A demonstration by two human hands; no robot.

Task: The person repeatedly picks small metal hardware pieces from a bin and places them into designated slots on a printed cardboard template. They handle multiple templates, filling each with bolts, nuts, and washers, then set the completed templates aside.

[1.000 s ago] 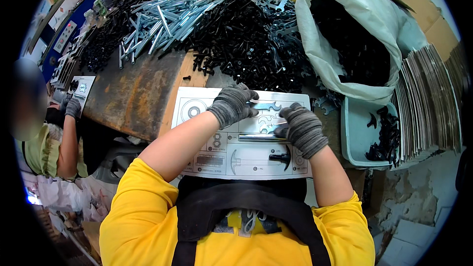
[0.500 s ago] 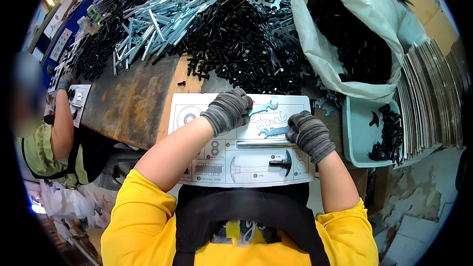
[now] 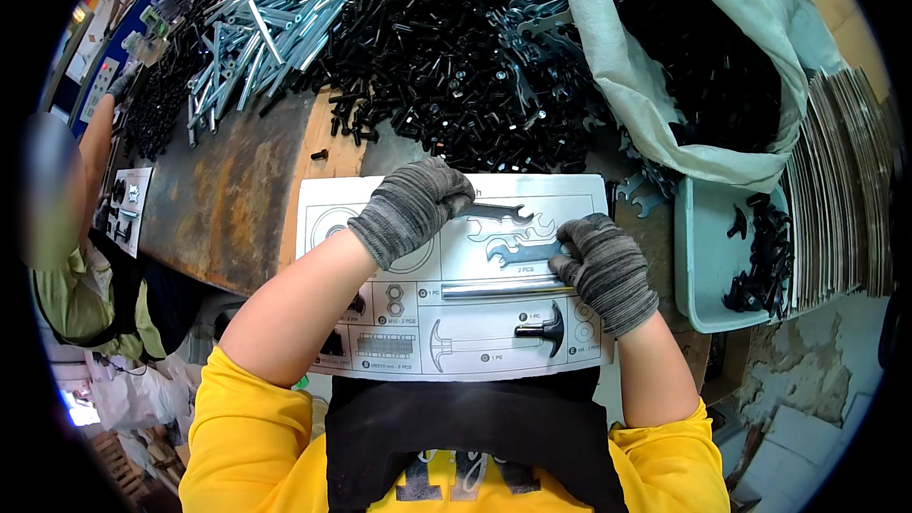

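A printed parts sheet (image 3: 456, 271) lies before me, showing outlines of hardware. My left hand (image 3: 410, 212), in a grey knit glove, is closed on one end of a flat open-end wrench (image 3: 502, 213) over the upper outlines. My right hand (image 3: 608, 274), gloved too, has its fingers closed at the right end of a second wrench (image 3: 524, 254) on the sheet. Just below lies a shiny metal tube (image 3: 503, 291), its right end beside my right fingers. A black T-shaped handle (image 3: 551, 331) rests lower down. Small black parts (image 3: 334, 342) sit partly behind my left forearm.
Heaps of black bolts (image 3: 456, 66), metal tubes (image 3: 271, 28) and wrenches (image 3: 541, 14) cover the far table. At right stand a white sack (image 3: 627, 66) of black parts, a pale blue bin (image 3: 698, 266) and stacked cardboard (image 3: 841, 190). A co-worker (image 3: 95, 266) sits at left.
The wrench in my left hand has turned from a slant to nearly level and now looks dark. My right hand stays at the other wrench. The whole view has shifted slightly.
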